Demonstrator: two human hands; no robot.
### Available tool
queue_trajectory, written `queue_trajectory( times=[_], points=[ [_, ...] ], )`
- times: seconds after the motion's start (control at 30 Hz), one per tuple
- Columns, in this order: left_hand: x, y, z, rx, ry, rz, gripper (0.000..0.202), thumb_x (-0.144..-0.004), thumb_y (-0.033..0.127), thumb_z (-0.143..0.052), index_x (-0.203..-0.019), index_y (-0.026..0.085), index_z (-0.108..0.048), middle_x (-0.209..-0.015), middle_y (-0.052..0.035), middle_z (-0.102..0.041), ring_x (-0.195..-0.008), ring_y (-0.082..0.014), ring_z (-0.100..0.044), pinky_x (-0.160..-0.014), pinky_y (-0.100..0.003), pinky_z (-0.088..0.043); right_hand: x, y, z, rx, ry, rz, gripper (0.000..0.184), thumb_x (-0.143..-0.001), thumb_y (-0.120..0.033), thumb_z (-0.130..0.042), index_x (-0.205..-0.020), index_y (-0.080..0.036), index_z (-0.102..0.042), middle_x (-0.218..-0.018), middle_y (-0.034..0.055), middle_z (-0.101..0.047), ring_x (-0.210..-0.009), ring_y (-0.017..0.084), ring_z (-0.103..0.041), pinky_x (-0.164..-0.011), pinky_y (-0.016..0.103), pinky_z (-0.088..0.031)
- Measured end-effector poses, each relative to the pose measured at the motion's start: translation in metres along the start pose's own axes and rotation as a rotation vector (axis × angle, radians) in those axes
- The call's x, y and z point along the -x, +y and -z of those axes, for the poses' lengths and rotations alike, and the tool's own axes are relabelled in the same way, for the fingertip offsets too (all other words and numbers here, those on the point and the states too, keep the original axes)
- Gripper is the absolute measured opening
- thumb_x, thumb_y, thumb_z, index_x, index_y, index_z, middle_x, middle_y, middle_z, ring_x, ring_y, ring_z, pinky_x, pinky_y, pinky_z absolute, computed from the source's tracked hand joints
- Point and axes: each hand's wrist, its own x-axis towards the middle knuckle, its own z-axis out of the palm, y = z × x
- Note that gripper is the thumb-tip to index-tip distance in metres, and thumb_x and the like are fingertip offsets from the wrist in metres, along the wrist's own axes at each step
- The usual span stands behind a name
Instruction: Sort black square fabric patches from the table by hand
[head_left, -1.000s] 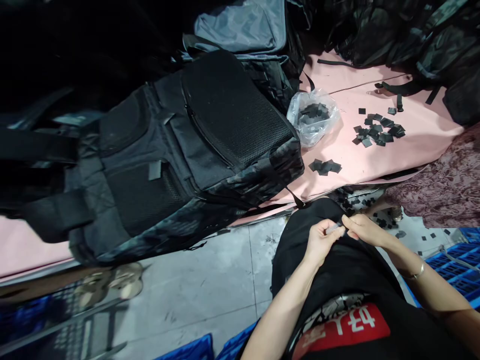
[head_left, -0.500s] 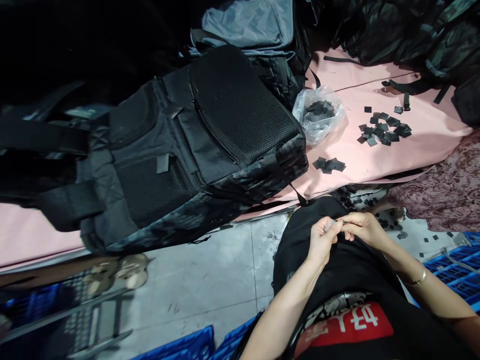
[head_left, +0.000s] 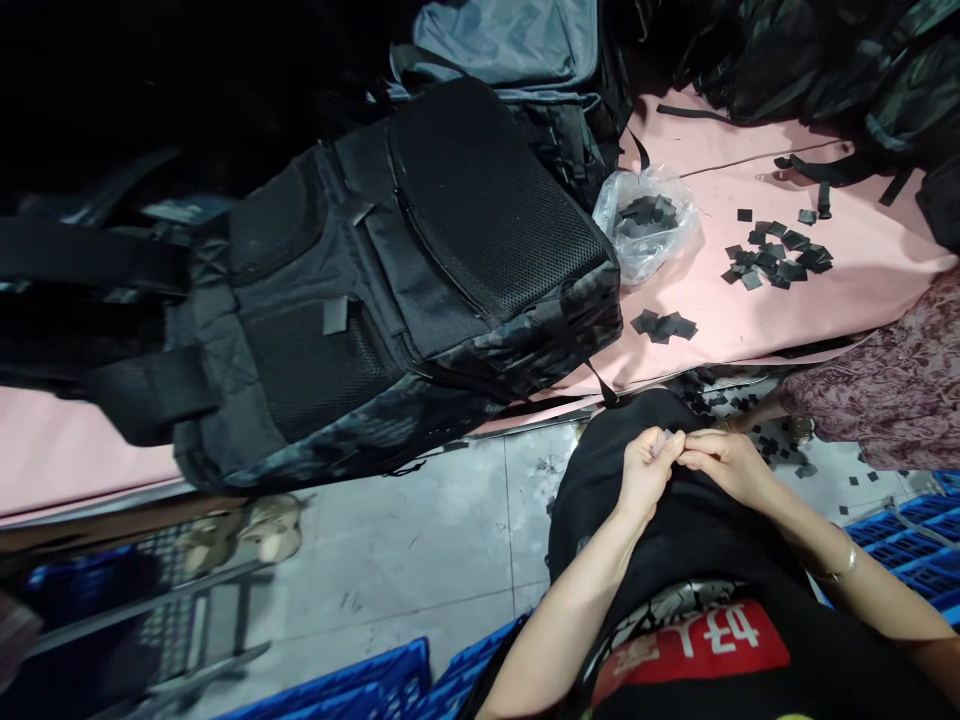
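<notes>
Above my lap my two hands meet at the fingertips. My left hand (head_left: 643,475) is closed in a pinch on a small light-grey square piece (head_left: 661,441), whose edge shows above the fingers. Against it, my right hand (head_left: 727,464) is pinched too; whatever its fingers hold is hidden. In front of me a black backpack (head_left: 360,330) with dark camouflage sides lies on the pink table (head_left: 720,345), its padded mesh panel facing up. One small dark square patch (head_left: 335,315) rests on its mesh.
A clear plastic bag (head_left: 679,250) of dark squares stands beside the backpack. Loose dark squares (head_left: 776,255) lie in piles on the table, others on the floor. More bags (head_left: 517,40) are behind. Blue plastic crates (head_left: 375,685) stand below, and a person's patterned garment (head_left: 885,370) is at right.
The view has shifted slightly, so the backpack and table appear a little farther right. My hands stay together over my lap, with the right fingers now closed more tightly against the left.
</notes>
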Motion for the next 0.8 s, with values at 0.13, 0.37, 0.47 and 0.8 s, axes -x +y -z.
queue_trajectory(
  times=[0.13, 0.37, 0.47, 0.8],
  points=[
    [-0.001, -0.004, 0.0, -0.002, -0.008, 0.001, 0.048, -0.063, 0.046, -0.071, -0.054, 0.016, -0.035, -0.048, 0.0087, -0.027, -0.041, -0.0009, -0.021, -0.039, -0.017, -0.015, 0.001, 0.002, -0.003, -0.039, -0.004, -0.089, 0.028, -0.085, -0.035, -0.05, -0.068, -0.02, -0.067, -0.072, 0.0048, -0.069, -0.064, 0.019, -0.064, -0.061, 0.027, -0.048],
    [-0.002, -0.006, 0.001, -0.006, 0.027, 0.019, 0.039, -0.062, 0.048, -0.07, -0.063, 0.013, -0.055, -0.046, 0.0085, -0.031, -0.041, -0.0013, -0.022, -0.038, -0.017, -0.017, 0.0, 0.016, -0.011, -0.237, 0.107, -0.258, 0.036, -0.078, -0.048, -0.054, -0.086, -0.018, -0.07, -0.071, 0.0076, -0.072, -0.064, 0.024, -0.067, -0.064, 0.036, -0.054],
    [-0.001, -0.005, 0.001, 0.023, 0.061, 0.05, 0.041, -0.061, 0.049, -0.07, -0.074, 0.012, -0.062, -0.046, 0.0086, -0.032, -0.04, -0.0013, -0.021, -0.038, -0.017, -0.017, -0.001, 0.017, -0.013, -0.269, 0.139, -0.267, 0.039, -0.079, -0.05, -0.053, -0.091, -0.017, -0.07, -0.074, 0.0077, -0.071, -0.066, 0.024, -0.067, -0.066, 0.037, -0.055],
    [0.001, 0.001, 0.001, -0.004, 0.081, 0.044, 0.036, -0.057, 0.041, -0.075, -0.076, 0.011, -0.069, -0.046, 0.0053, -0.044, -0.039, -0.0014, -0.024, -0.038, -0.018, -0.016, -0.001, 0.008, -0.011, -0.069, 0.173, -0.089, 0.027, -0.083, -0.036, -0.05, -0.091, -0.021, -0.071, -0.088, 0.0075, -0.069, -0.069, 0.019, -0.065, -0.064, 0.031, -0.055]
  ],
)
